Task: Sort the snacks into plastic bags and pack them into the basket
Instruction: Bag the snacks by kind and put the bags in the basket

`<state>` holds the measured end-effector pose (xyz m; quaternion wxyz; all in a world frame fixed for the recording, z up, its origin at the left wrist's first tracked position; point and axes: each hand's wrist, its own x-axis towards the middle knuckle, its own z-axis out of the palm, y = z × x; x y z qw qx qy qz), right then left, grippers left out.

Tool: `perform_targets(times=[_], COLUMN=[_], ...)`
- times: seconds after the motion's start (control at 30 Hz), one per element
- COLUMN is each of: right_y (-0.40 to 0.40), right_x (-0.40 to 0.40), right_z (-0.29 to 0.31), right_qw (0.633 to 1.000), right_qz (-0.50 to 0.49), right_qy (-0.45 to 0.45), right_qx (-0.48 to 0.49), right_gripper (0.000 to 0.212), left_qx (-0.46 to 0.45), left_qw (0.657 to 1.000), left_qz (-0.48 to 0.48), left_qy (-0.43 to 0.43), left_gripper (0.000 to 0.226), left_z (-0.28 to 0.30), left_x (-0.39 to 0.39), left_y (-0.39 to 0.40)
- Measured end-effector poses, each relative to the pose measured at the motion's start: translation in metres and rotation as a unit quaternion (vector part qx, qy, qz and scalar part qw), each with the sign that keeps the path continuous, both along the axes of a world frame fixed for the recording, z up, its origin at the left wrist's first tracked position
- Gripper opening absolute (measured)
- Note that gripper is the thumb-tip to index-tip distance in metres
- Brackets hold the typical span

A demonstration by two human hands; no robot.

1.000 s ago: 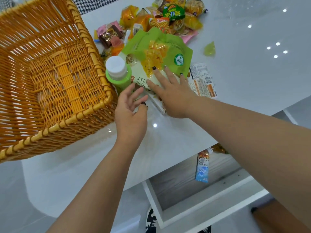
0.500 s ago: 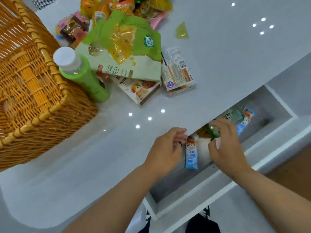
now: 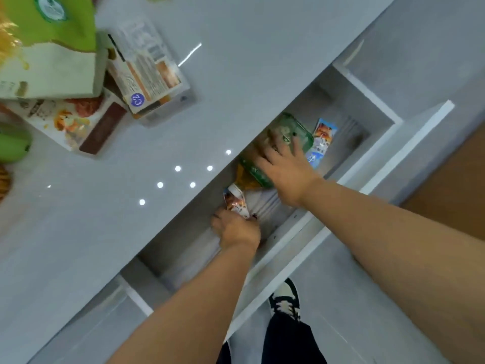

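While the left hand's fingers (image 3: 223, 219) pinch a small orange-and-white snack packet (image 3: 237, 202) and the right hand's fingers (image 3: 296, 145) lie spread on a green crinkly packet (image 3: 286, 135) in the open white drawer (image 3: 349, 143) under the grey desk (image 3: 236, 74), gathering snacks seems underway; next, lift both out for bagging.

I see, upper left: green-and-white pouch (image 3: 49, 48) | centre: green packet (image 3: 288, 132), blue-orange sachet (image 3: 321, 143) | glossy grey tabletop (image 3: 236, 74)
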<state>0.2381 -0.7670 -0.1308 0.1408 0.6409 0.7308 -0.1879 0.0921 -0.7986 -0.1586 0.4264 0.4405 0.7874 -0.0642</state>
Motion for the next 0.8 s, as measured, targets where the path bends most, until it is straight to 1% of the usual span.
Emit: perform_targets(times=[0.03,0.1,0.17,0.23,0.3,0.33,0.37,0.4,0.43,0.5,0.53,0.57,0.6,0.63,0.67,0.7,0.73,0.77,0.8], right_y=[0.003,0.011,0.014,0.014,0.011,0.008,0.005,-0.001,-0.007,-0.025,-0.035,-0.046,-0.056,-0.066,-0.074,-0.08,-0.086,-0.09,-0.094], right_x=[-0.003,-0.008,-0.01,-0.007,0.0,0.006,0.012,0.018,0.024,0.038,0.045,0.052,0.058,0.061,0.063,0.064,0.066,0.067,0.069], right_z=[0.002,0.007,0.008,0.003,0.002,0.002,0.003,0.007,0.01,0.018,0.023,0.028,0.036,0.047,0.058,0.07,0.079,0.085,0.092], right_qw=[1.0,0.999,0.998,0.998,0.998,0.998,0.998,0.999,0.999,0.992,0.978,0.952,0.911,0.856,0.793,0.726,0.667,0.628,0.603], right_qz=[0.0,0.007,0.007,0.01,0.03,0.042,0.049,0.045,0.026,-0.051,-0.093,-0.146,-0.217,-0.298,-0.377,-0.44,-0.485,-0.513,-0.532], right_qy=[-0.013,-0.045,-0.059,-0.06,-0.044,-0.033,-0.02,-0.006,0.018,0.102,0.165,0.239,0.317,0.385,0.439,0.482,0.509,0.518,0.515], right_qx=[-0.008,0.003,0.013,0.003,-0.019,-0.024,-0.02,-0.008,0.006,0.049,0.084,0.12,0.151,0.173,0.193,0.219,0.247,0.273,0.297], right_gripper=[0.097,0.087,0.077,0.08,0.093,0.099,0.103,0.105,0.106,0.103,0.097,0.09,0.083,0.08,0.082,0.086,0.09,0.092,0.092], left_qx=[0.0,-0.011,-0.017,-0.005,0.001,-0.001,-0.003,0.0,0.004,0.023,0.03,0.034,0.036,0.037,0.033,0.037,0.039,0.052,0.061], left_qw=[1.0,0.999,0.999,0.999,0.998,0.997,0.994,0.991,0.988,0.989,0.99,0.99,0.991,0.992,0.992,0.99,0.988,0.985,0.983], left_qz=[0.005,0.01,-0.012,-0.027,-0.009,0.02,0.057,0.089,0.106,0.098,0.084,0.073,0.051,0.029,0.003,-0.02,-0.039,-0.054,-0.067], left_qy=[-0.007,-0.03,-0.04,-0.046,-0.063,-0.075,-0.091,-0.101,-0.108,-0.112,-0.113,-0.118,-0.117,-0.12,-0.125,-0.132,-0.143,-0.156,-0.161], left_gripper=[0.067,0.051,0.038,0.032,0.021,0.01,0.005,0.016,0.022,0.022,0.024,0.031,0.039,0.042,0.041,0.039,0.037,0.038,0.04], left_z=[-0.004,-0.009,-0.009,-0.007,-0.003,-0.001,0.0,-0.003,-0.002,0.005,0.008,0.013,0.015,0.017,0.016,0.017,0.016,0.015,0.011], left_x=[0.002,0.001,-0.002,-0.006,-0.011,-0.014,-0.016,-0.018,-0.017,-0.012,-0.008,-0.002,0.005,0.014,0.025,0.038,0.052,0.066,0.081], left_y=[-0.002,-0.005,-0.005,-0.006,-0.01,-0.012,-0.014,-0.017,-0.017,-0.015,-0.013,-0.01,-0.007,-0.003,0.001,0.006,0.011,0.014,0.017])
